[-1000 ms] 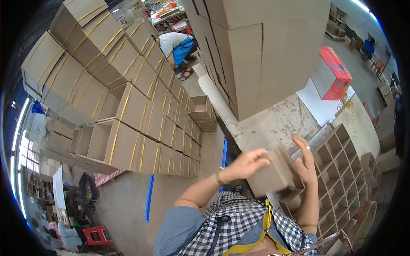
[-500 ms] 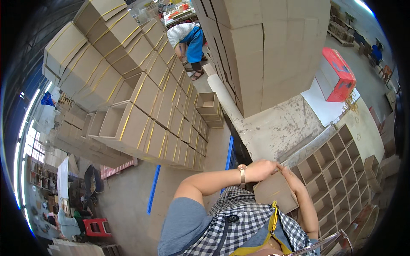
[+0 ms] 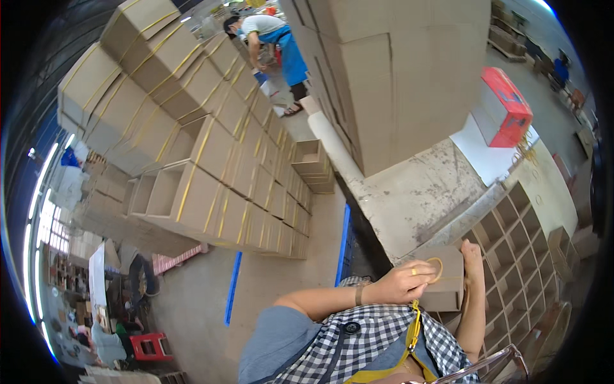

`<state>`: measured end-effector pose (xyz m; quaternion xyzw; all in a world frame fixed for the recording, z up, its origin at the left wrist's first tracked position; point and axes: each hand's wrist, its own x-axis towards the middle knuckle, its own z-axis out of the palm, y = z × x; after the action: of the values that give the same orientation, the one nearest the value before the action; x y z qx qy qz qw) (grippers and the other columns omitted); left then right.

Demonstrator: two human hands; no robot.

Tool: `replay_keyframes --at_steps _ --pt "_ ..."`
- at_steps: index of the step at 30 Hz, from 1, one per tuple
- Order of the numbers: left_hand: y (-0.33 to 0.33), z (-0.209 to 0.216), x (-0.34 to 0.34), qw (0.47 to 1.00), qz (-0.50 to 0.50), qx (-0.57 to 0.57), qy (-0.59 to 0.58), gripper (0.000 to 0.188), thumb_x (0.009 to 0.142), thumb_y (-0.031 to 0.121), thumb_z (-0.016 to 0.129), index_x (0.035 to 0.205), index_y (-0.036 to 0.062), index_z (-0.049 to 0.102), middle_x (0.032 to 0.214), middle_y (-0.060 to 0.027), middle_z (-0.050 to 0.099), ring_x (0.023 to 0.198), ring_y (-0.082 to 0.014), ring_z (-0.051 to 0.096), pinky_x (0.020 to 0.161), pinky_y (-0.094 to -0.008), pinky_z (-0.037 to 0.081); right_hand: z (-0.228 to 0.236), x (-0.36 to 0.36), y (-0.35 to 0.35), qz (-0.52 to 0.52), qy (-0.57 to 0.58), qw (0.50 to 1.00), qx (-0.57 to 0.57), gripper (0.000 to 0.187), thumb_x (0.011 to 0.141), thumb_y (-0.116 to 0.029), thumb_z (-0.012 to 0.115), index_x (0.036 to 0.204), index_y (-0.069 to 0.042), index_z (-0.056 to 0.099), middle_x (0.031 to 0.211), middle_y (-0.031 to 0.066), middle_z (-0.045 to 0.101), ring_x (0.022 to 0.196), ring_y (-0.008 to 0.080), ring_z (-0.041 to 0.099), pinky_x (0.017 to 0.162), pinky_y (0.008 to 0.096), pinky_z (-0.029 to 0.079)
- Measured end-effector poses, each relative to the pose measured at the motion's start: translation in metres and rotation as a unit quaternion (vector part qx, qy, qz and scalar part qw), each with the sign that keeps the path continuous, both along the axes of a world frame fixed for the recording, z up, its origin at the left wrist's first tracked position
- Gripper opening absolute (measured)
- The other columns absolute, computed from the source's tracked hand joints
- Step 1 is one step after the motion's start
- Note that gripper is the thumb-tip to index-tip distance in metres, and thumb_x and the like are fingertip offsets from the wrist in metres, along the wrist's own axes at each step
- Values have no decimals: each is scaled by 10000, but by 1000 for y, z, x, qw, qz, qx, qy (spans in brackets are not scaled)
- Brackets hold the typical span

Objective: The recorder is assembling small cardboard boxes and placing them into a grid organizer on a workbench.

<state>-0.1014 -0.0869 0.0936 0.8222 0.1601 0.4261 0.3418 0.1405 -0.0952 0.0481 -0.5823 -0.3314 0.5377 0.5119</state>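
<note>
I hold a small brown cardboard box (image 3: pixel 448 281) close to my chest with both hands. My left hand (image 3: pixel 403 281) rests on its near face and pinches a yellow rubber band (image 3: pixel 435 269) stretched over the box. My right hand (image 3: pixel 474 256) grips the box's right side with fingers pointing up. A wristband sits on my left wrist.
A cardboard grid of open compartments (image 3: pixel 518 256) lies to the right. A worn table (image 3: pixel 422 192) carries a tall stack of brown cartons (image 3: pixel 396 77) and a red box (image 3: pixel 508 105). Banded cartons (image 3: pixel 192 147) are piled at left. A person in a blue apron (image 3: pixel 275 38) bends at the far end.
The box has come down and closer to my chest. My left hand has moved from the box's top to its near face and now holds a rubber band around it.
</note>
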Motion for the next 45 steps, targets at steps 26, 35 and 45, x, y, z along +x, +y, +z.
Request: replay_keyframes --at_steps 26,35,45 --pt "79 -90 -97 953 75 -217 196 210 864 122 596 698 12 531 658 -33 533 634 -121 471 599 -280 404 57 -7 -105 -179 -278 930 161 288 835 -218 647 1014 -7 570 924 75 638 848 219 635 747 340 505" --pt "98 -140 -75 830 -2 -557 -16 226 931 182 546 745 69 485 572 1 486 505 -92 432 592 -257 446 -64 -107 -66 99 -609 787 16 147 723 -100 565 867 -89 535 821 105 584 788 279 604 622 404 467" --pt "116 -151 -98 800 154 -571 99 366 918 334 559 647 92 511 527 12 478 426 -60 377 405 -225 307 -88 -99 -57 46 -654 752 -66 206 734 -129 561 935 -93 532 850 107 581 811 292 580 683 416 452"
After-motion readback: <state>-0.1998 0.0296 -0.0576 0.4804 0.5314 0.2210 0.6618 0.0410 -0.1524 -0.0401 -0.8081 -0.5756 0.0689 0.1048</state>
